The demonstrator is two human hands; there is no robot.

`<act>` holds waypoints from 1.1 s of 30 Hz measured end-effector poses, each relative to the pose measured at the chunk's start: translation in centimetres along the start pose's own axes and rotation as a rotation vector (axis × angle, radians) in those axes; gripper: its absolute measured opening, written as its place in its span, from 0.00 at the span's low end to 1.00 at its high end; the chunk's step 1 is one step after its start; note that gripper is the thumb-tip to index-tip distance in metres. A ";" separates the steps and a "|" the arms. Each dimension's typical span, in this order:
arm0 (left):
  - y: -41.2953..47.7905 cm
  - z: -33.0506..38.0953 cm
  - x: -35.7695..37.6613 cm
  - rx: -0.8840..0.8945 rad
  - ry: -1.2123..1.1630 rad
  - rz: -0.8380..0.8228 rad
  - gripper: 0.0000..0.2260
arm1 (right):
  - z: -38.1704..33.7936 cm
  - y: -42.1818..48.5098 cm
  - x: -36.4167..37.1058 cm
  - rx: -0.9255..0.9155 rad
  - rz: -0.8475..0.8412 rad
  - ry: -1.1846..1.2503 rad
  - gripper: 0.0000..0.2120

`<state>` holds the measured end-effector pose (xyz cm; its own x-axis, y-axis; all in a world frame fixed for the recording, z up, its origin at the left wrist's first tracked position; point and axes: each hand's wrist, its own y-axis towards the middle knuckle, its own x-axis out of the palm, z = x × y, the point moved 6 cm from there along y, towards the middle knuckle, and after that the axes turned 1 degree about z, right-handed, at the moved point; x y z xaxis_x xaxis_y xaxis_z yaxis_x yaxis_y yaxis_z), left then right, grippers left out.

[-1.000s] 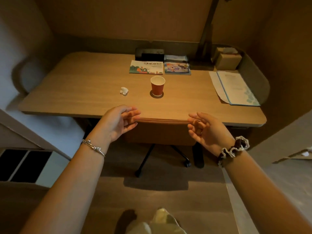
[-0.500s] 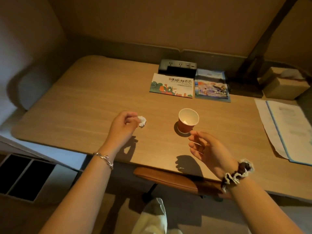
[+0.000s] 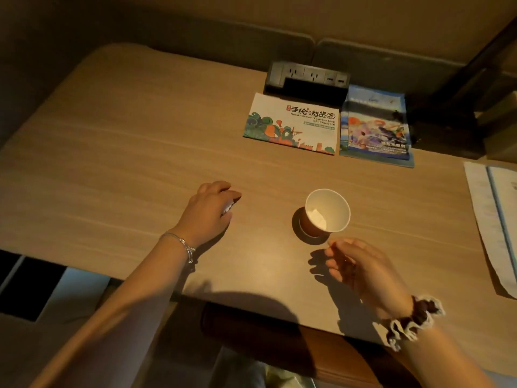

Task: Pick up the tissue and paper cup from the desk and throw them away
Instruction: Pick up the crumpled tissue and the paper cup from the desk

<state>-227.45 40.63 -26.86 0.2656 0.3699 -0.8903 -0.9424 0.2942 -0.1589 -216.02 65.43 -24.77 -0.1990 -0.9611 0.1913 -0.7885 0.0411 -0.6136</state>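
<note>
On the desk, risk noted: the tissue, only a white sliver showing under the curled fingers of the left hand, looked thinly pinched and could slip free on lifting. Second risk: the paper cup, upright and light, could tip if the right hand brushed its rim. Right hand hovered just short of the cup, palm inward, fingers loosely spread, holding nothing. Left wrist lay low over the desk, palm down.

Silver bangle on left wrist, frilled maroon scrunchie (white-edged) on right.
</note>
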 end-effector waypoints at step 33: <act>-4.2 -0.9 -0.9 -0.418 -1.293 0.113 0.10 | -1.6 4.5 1.2 -0.576 0.212 -0.572 0.36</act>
<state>-223.93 38.32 -25.81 -0.0356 0.9955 0.0884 -0.9007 0.0063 -0.4344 -220.74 64.87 -26.03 -0.1735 -0.9010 -0.3976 -0.9724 0.2207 -0.0758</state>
